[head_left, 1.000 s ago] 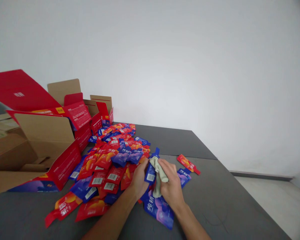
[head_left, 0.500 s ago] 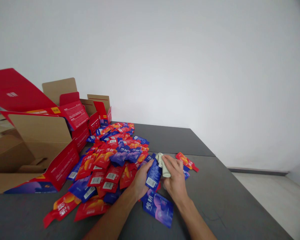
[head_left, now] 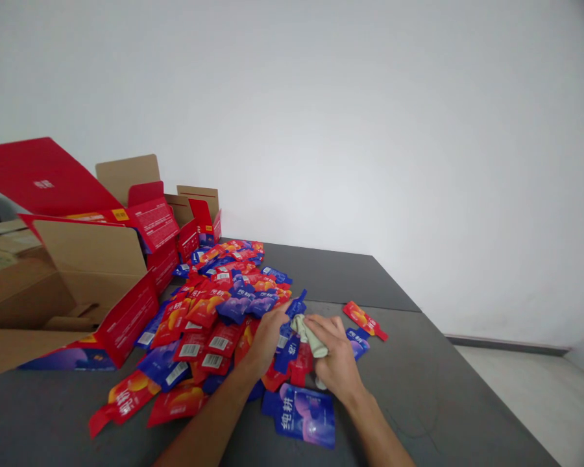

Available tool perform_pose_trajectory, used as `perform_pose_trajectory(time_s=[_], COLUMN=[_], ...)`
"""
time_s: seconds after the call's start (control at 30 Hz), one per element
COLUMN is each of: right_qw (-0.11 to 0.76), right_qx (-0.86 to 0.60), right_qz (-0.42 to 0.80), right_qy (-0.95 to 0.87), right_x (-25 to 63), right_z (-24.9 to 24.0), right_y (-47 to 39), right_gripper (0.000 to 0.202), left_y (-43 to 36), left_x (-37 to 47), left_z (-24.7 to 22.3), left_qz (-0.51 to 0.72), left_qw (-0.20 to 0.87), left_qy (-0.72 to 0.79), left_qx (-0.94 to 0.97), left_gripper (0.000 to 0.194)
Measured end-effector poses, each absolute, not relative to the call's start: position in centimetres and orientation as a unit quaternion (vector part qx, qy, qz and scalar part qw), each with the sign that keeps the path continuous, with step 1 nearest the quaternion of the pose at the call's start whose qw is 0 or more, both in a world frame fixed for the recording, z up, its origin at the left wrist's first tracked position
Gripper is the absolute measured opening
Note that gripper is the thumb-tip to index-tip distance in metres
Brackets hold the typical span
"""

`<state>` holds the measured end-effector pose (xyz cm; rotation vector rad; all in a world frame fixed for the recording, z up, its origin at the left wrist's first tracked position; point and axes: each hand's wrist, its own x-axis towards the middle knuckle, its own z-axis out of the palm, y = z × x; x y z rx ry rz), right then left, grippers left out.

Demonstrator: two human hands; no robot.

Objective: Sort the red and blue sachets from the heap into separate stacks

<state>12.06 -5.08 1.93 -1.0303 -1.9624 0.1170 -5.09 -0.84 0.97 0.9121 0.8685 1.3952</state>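
Note:
My left hand (head_left: 267, 338), fingers closed, grips a blue pouch (head_left: 296, 307) whose narrow end points up and away. Pressed against that pouch is a crumpled pale cloth (head_left: 313, 340), pinched in my right hand (head_left: 337, 358). Part of the held pouch is hidden behind the cloth and fingers. Left of my hands spreads a heap of red and blue pouches (head_left: 209, 305), some with barcodes facing up. A blue pouch with purple fruit (head_left: 307, 415) lies flat between my forearms. Beyond my right hand are a red pouch (head_left: 364, 319) and another blue pouch (head_left: 359, 342).
Open red cardboard boxes stand along the left: a large near box (head_left: 129, 318), one behind it (head_left: 156, 224), and a smaller far box (head_left: 207, 217). The dark table (head_left: 418, 389) ends at a slanting right edge. A white wall (head_left: 370, 130) rises behind.
The held blue pouch has turned and moved slightly up and away. The cloth has shifted left and down across it with my right hand. The view has tilted slightly.

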Motion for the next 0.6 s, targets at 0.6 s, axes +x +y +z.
perform_pose_trajectory(time_s=[0.6], right_qw=[0.352], right_qx=[-0.547], right_qz=[-0.013], right_qy=[-0.760], right_x=[16.3], right_z=[2.2], right_y=[-4.2], right_gripper=[0.069], left_y=[1.6], left_x=[-7.6], left_z=[1.6], left_qz=[0.286], left_qw=[-0.024], left_qy=[0.618], left_qx=[0.731], left_gripper=[0.030])
